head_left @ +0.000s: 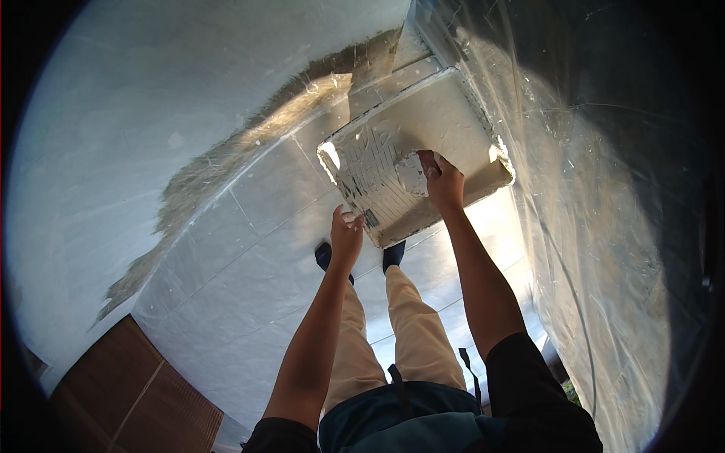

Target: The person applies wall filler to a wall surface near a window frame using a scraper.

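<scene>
A broad rectangular tray (453, 113), its rim crusted with whitish compound, sits in front of my feet. Ridged smears of pale paste (370, 162) cover its left part. Over the tray, my right hand (447, 183) grips the reddish handle of a putty knife (428, 162); its blade looks coated with white paste. My left hand (347, 235) is at the tray's near left edge, fingers curled in. A small whitish patch shows between its thumb and fingers, and I cannot make out whether it is paste or a held thing.
A pale wall (151, 98) with a rough brownish band along its base rises on the left. Clear plastic sheeting (596, 226) hangs on the right. Grey sheeting or panels cover the floor (249, 249). A brown panel (136, 389) lies at the lower left.
</scene>
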`<control>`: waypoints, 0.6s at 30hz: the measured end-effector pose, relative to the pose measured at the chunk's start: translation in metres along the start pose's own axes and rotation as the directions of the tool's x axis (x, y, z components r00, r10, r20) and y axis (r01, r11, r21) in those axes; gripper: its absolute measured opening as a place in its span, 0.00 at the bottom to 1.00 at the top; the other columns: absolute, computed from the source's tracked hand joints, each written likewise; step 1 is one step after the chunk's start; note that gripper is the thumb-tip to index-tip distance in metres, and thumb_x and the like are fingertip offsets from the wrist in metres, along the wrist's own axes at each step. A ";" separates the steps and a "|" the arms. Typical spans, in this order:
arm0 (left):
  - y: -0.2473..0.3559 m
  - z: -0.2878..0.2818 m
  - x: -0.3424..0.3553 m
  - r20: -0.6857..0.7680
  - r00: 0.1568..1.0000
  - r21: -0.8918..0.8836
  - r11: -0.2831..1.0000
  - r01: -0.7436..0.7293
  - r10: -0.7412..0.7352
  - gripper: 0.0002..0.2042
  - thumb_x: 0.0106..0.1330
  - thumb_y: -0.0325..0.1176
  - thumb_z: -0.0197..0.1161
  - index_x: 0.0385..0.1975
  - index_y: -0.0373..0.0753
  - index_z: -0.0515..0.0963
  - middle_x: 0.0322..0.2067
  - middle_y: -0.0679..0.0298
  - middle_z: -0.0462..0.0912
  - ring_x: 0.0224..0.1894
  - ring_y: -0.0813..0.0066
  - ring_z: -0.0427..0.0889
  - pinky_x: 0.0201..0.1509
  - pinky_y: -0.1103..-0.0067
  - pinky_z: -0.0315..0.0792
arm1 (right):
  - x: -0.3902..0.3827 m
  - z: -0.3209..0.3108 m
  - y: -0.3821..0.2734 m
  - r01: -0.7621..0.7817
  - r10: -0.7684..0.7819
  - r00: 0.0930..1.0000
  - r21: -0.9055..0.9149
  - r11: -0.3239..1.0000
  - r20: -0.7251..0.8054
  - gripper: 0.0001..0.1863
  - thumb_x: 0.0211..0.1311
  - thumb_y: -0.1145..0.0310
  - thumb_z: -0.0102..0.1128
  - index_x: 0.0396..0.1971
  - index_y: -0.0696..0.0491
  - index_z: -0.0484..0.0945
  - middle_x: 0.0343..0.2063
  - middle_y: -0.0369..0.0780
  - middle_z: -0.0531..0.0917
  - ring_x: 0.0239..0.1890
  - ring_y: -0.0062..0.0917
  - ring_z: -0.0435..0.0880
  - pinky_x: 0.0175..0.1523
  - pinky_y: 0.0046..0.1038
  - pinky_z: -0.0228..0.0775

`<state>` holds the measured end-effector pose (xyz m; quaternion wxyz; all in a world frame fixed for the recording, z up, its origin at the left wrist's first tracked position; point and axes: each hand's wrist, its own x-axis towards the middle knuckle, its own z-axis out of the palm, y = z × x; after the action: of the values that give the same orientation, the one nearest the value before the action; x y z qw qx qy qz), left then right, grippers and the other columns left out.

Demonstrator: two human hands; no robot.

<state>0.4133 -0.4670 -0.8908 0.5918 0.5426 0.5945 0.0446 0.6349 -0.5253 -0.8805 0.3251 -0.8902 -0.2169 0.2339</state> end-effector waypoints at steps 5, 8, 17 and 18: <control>-0.001 -0.006 -0.001 -0.017 0.999 -0.024 0.999 -0.029 0.028 0.30 0.67 0.33 0.57 0.65 0.28 0.55 0.51 0.45 0.75 0.51 0.57 0.79 0.54 0.71 0.72 | -0.012 0.024 0.015 -0.071 0.051 0.994 0.210 0.975 0.099 0.18 0.58 0.78 0.54 0.50 0.58 0.78 0.36 0.48 0.85 0.40 0.35 0.84 0.45 0.31 0.74; -0.007 -0.018 0.000 -0.024 0.999 0.001 0.999 -0.043 0.043 0.28 0.68 0.33 0.56 0.65 0.31 0.56 0.51 0.46 0.76 0.52 0.57 0.78 0.57 0.70 0.70 | -0.022 0.028 0.012 -0.258 0.142 0.950 0.448 0.856 0.278 0.20 0.62 0.81 0.50 0.55 0.60 0.74 0.38 0.37 0.83 0.38 0.18 0.81 0.40 0.21 0.73; 0.043 -0.079 -0.006 -0.139 0.845 0.280 0.839 -0.466 0.516 0.20 0.64 0.24 0.53 0.58 0.35 0.67 0.45 0.52 0.79 0.50 0.56 0.76 0.57 0.66 0.68 | -0.034 0.014 -0.061 -0.493 0.087 0.864 0.801 0.340 0.496 0.18 0.65 0.79 0.48 0.55 0.62 0.69 0.46 0.42 0.79 0.45 0.25 0.81 0.49 0.28 0.76; 0.054 -0.087 -0.006 -0.149 0.831 0.283 0.829 -0.483 0.535 0.20 0.64 0.24 0.53 0.58 0.35 0.67 0.45 0.52 0.79 0.50 0.56 0.76 0.57 0.66 0.68 | -0.034 0.011 -0.075 -0.497 0.053 0.862 0.822 0.279 0.504 0.18 0.65 0.79 0.48 0.55 0.62 0.69 0.46 0.43 0.79 0.46 0.26 0.81 0.50 0.29 0.76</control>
<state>0.3779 -0.3977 -0.8238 0.4197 0.7392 0.4905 0.1917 0.5843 -0.4862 -0.8281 0.6795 -0.4974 0.0605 0.5360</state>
